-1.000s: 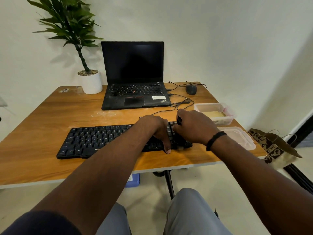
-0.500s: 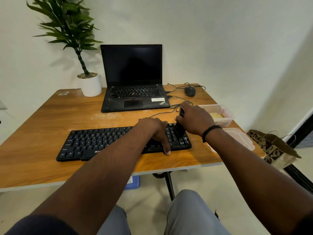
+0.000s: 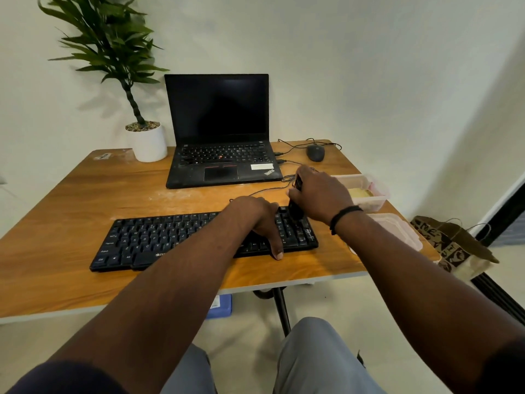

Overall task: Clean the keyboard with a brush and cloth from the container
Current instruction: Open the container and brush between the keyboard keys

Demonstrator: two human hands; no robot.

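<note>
Nearest the camera, two grey-trousered knees (image 3: 312, 356) are showing below the edge of one wooden surface (image 3: 56, 223). Two bare forearms are reaching forward over that edge. One black keyboard (image 3: 159, 237) is lying flat on the surface, parallel to its near edge.

The left hand (image 3: 255, 220) is resting on the right part of the keyboard, palm down, with its fingers bent over the keys and its thumb pointing down over the keyboard's near edge onto the wood; it is steadying the keyboard rather than wrapping round anything. The right hand (image 3: 321, 194), wearing one black wristband (image 3: 343, 217), is gripping one dark brush (image 3: 297, 200), fingers curled round the handle. The brush is standing roughly upright with its lower end meeting the keys at the keyboard's far right corner.

Just right of the keyboard, one clear lid (image 3: 397, 231) is lying flat near the surface's right edge. Behind it, one clear container (image 3: 369, 189) is sitting open, holding one yellowish cloth (image 3: 359, 192).

Farther back, one open black laptop (image 3: 218, 129) is facing the person, screen dark. One dark mouse (image 3: 316, 152) is lying to its right with thin cables (image 3: 287, 150) trailing between them. One potted plant (image 3: 136, 109) in a white pot is standing at the laptop's left, against the wall.

On the floor to the right, one patterned paper bag (image 3: 454, 248) is leaning beside the surface; one blue object (image 3: 220, 307) is lying underneath.
</note>
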